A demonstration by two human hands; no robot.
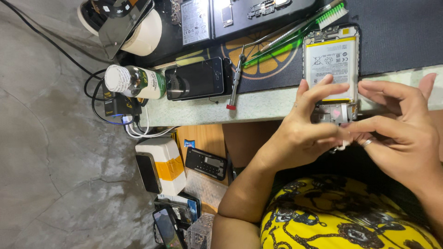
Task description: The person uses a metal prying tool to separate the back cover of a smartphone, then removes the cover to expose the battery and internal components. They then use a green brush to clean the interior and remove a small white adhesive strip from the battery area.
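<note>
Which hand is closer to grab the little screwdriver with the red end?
Probably the left hand. It sits on the side of the opened phone nearer the screwdriver. The right hand lies beyond the phone, farther away. Both hands are pinching the phone's lower end.

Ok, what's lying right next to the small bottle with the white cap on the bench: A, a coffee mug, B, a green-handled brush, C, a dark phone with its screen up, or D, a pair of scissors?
C: a dark phone lies screen up right beside the white-capped bottle, while the green-handled brush sits further along the mat.
</note>
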